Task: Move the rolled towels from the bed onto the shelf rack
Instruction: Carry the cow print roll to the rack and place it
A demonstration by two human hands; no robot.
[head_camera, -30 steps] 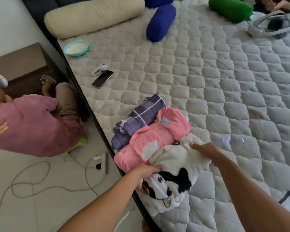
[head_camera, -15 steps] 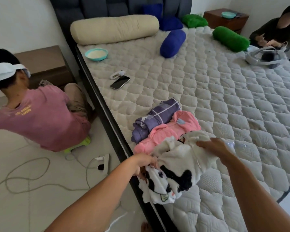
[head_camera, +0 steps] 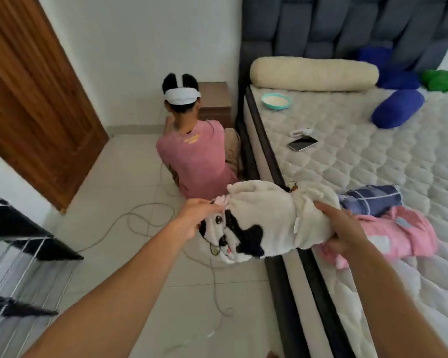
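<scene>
A rolled white towel with black panda patches hangs in the air over the bed's left edge, held at both ends. My left hand grips its left end and my right hand grips its right end. Two more rolled towels lie on the mattress just behind my right hand: a pink one and a purple checked one. The black wire shelf rack stands at the far left, partly cut off by the frame.
A person in a pink shirt sits on the floor beside the bed, back turned. Cables loop across the tiles. On the bed lie a phone, a teal bowl and bolsters. A wooden door stands at left.
Both hands have lifted the panda towel off the mattress and carried it left past the bed's edge. The view has swung left, bringing the rack and the door into sight.
</scene>
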